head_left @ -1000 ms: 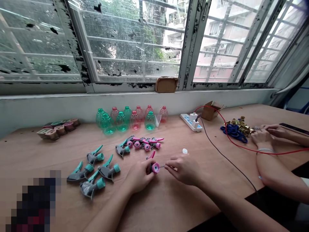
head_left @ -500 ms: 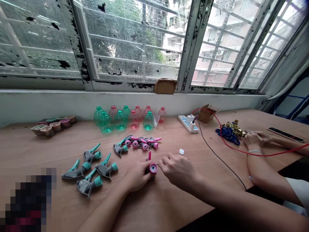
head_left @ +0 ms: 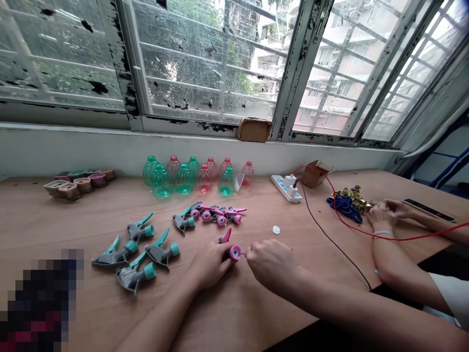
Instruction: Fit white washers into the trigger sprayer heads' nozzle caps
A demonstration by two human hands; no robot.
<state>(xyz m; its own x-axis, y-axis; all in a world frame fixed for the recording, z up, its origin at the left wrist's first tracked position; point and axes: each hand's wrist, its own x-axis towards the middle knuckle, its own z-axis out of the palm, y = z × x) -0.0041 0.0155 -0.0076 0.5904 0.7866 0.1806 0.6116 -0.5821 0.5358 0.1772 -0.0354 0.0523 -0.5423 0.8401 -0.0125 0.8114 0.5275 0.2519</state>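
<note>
My left hand (head_left: 210, 264) is wrapped round a pink and grey spray trigger head (head_left: 235, 253), whose pink collar faces me with its lever tilted up. Just right of the collar, my right hand (head_left: 270, 264) is closed in a pinch on a thin dark pin-like piece (head_left: 243, 253), mostly hidden by the fingers. Left of my hands lie several teal and grey trigger heads (head_left: 137, 277). Beyond them sits a cluster of trigger heads with pink collars (head_left: 221, 221). A small white disc (head_left: 276, 230) rests on the table past my right hand.
Green bottles (head_left: 183, 182) and red bottles (head_left: 204, 182) stand by the wall. Small tubs (head_left: 69, 191) are at left. A power strip (head_left: 286, 188) with red and black cables lies right of centre. At right, another person's hands (head_left: 383, 215) are beside blue cord (head_left: 343, 208) and brass-coloured pieces (head_left: 357, 198).
My right hand has drawn slightly to the right, widening the gap to the pink collar. In my left hand the trigger head has turned a little, its lever leaning more to the right.
</note>
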